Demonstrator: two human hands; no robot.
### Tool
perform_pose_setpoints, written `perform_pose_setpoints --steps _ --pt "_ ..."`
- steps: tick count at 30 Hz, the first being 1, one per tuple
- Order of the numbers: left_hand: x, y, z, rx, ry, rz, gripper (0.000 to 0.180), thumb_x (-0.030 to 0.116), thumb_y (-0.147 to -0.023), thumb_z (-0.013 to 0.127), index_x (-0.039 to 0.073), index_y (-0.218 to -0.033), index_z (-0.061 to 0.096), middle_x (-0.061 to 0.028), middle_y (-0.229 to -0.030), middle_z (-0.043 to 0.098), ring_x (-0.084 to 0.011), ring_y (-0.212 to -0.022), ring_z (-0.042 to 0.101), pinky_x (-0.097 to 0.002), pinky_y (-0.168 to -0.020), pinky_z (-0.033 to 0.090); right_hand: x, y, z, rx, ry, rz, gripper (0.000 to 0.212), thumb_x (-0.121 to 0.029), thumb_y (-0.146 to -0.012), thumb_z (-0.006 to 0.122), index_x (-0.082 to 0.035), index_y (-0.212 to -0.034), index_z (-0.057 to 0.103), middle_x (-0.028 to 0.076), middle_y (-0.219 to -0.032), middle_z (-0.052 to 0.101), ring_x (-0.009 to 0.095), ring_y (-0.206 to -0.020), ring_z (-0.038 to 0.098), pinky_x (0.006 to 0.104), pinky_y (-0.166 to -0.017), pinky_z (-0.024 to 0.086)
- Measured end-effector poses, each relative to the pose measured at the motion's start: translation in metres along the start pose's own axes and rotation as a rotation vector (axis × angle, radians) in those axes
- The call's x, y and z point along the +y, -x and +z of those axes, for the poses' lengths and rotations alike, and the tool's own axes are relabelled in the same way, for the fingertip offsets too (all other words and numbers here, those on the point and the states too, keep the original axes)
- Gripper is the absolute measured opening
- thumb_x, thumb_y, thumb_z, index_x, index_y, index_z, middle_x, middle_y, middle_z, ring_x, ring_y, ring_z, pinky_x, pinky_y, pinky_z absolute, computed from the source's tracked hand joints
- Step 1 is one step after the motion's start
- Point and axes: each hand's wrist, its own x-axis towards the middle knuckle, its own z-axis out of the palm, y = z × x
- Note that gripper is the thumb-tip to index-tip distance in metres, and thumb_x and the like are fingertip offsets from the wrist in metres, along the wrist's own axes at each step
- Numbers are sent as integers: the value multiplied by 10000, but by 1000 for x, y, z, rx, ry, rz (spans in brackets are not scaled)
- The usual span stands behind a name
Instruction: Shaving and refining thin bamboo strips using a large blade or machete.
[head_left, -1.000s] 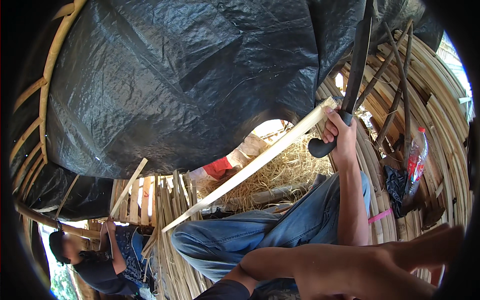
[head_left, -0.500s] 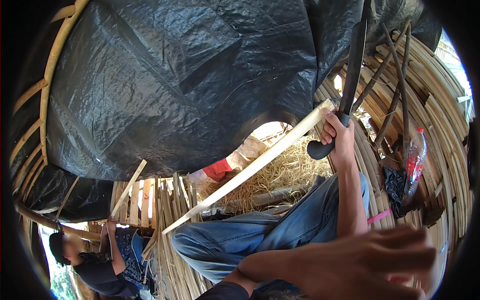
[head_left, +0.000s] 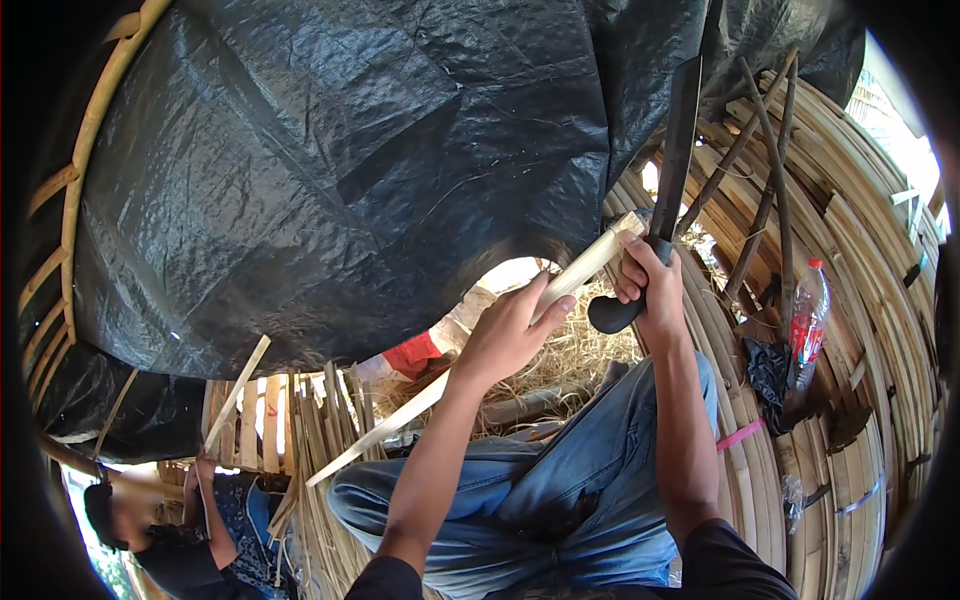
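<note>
A long pale bamboo strip [head_left: 400, 418] slants across my lap from lower left to upper right. My left hand [head_left: 508, 335] is closed round its upper part, the thumb on the near side. In my right hand [head_left: 655, 290] is the black handle of a machete [head_left: 680, 150], gripped with the dark blade pointing up and the hooked handle end [head_left: 612, 315] sticking out below the fingers. The right thumb and fingertips also touch the strip's upper end, close beside the handle.
Black plastic sheeting [head_left: 340, 180] hangs in front. Stacked bamboo slats [head_left: 860, 230] curve along the right, with a red-capped plastic bottle [head_left: 808, 320], a black plastic bag [head_left: 765, 375] and dark sticks [head_left: 775, 160]. Straw [head_left: 590, 350] lies ahead. Another person [head_left: 190, 540] handles a strip at lower left.
My left hand has come from the lower right, where it was blurred and off the strip, to grip the bamboo strip. The right hand still holds the machete upright.
</note>
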Motion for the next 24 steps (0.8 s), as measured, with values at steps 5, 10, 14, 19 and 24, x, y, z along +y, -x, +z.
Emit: perform_pose_setpoints --steps 5,10,14,19,24 --pt "-1 5 -14 -209 161 -155 327 302 -1105 464 10 -1136 608 25 -678 504 -72 -536 492 -267 -510 431 1 -1 -5 -6 72 -4 225 -175 -944 720 -90 -967 512 -48 -581 412 75 -457 421 267 -451 361" --pt "-15 26 -42 -367 122 -246 401 408 -1071 528 13 -1048 594 -4 -704 577 -92 -601 561 -291 -567 475 -1 -2 -4 -21 59 -11 212 -157 -942 710 -91 -966 511 -43 -581 416 77 -450 420 269 -440 360" --pt "-23 49 -46 -308 316 -184 316 308 -1092 503 20 -1016 608 -23 -700 568 -106 -647 535 -299 -627 470 0 0 -2 -59 -19 -32 183 -147 -952 691 -98 -948 514 -49 -582 398 75 -446 400 269 -438 356" --pt "0 61 -47 -96 22 -98 299 267 -1085 503 31 -941 614 -23 -655 511 -142 -573 479 -343 -602 410 1 4 6 -119 -70 -64 123 -155 -995 637 -104 -950 534 -64 -580 370 54 -456 359 254 -445 324" --pt "17 72 -54 82 -299 -54 335 330 -1062 535 36 -1125 681 -167 -743 666 -346 -682 640 -450 -673 481 -3 8 8 -124 -47 -155 125 -172 -998 643 -71 -995 568 -65 -579 379 48 -459 363 250 -450 320"
